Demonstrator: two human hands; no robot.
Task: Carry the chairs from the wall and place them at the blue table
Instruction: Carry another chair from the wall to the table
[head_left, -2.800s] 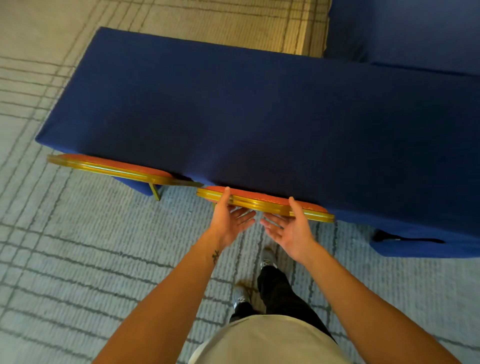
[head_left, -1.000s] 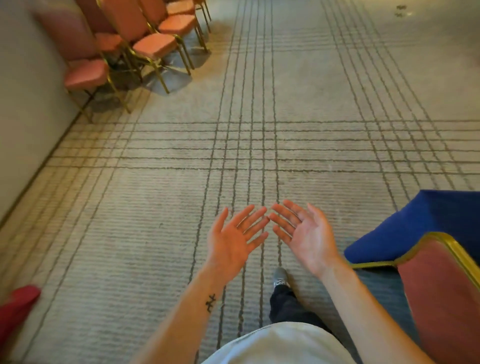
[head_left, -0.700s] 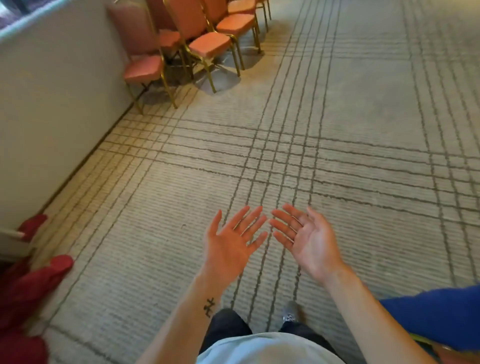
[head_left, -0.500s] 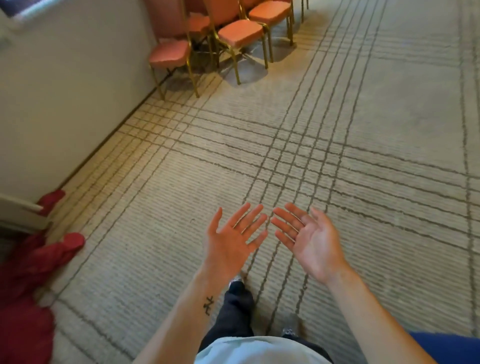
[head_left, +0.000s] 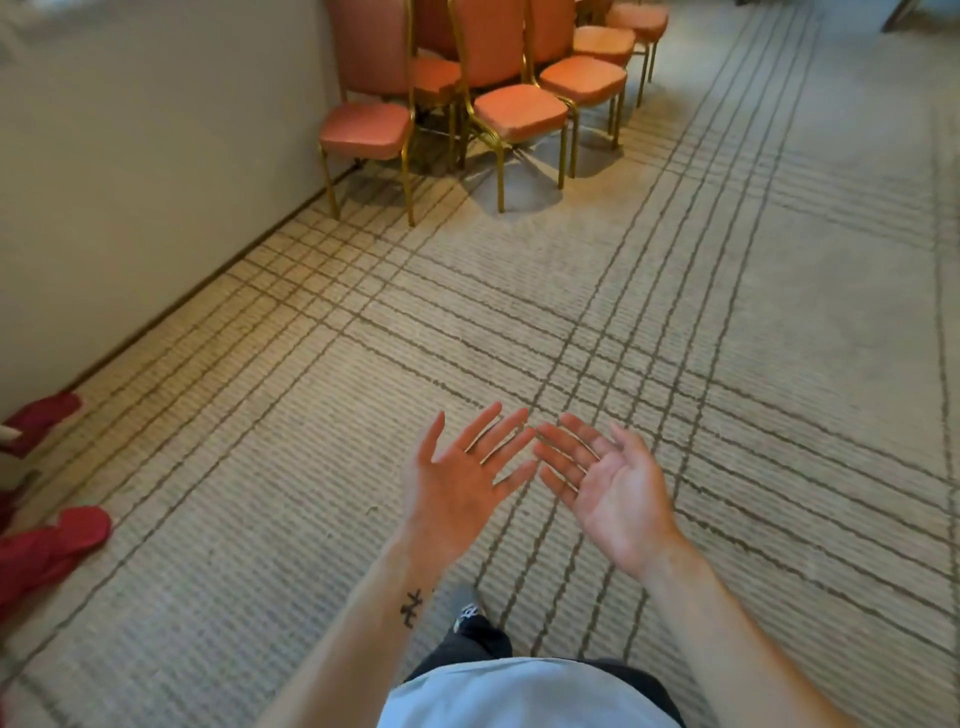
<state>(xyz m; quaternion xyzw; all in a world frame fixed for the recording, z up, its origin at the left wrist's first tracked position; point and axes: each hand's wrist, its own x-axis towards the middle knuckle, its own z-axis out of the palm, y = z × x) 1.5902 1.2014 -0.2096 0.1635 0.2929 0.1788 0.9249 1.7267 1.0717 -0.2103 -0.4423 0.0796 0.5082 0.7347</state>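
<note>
Both hands empty here: left hand (head_left: 457, 483) and right hand (head_left: 608, 493) are held out palms up, fingers straight and spread, gripping nothing, fingertips nearly meeting over the striped carpet (head_left: 753, 322). The chairs (head_left: 519, 111) are bunched against the wall (head_left: 130, 156), well apart from the hands, up at roughly 12 o'clock. The nearest chair (head_left: 363, 130) sits at about 11 o'clock from the left hand, so I'd say that hand gets there first. It's upright with its back on the far side and its seat front aimed at around 6 o'clock, basically toward the person. The second chair (head_left: 493, 41) just beside it is turned a bit more, toward 5 o'clock. The row's long axis runs off along the wall toward 1 o'clock. My guess is the grab has to reach over the seat to the backrest. Blue table isn't in view. There's a red cloth (head_left: 52, 540) at 9 o'clock by the wall.
</note>
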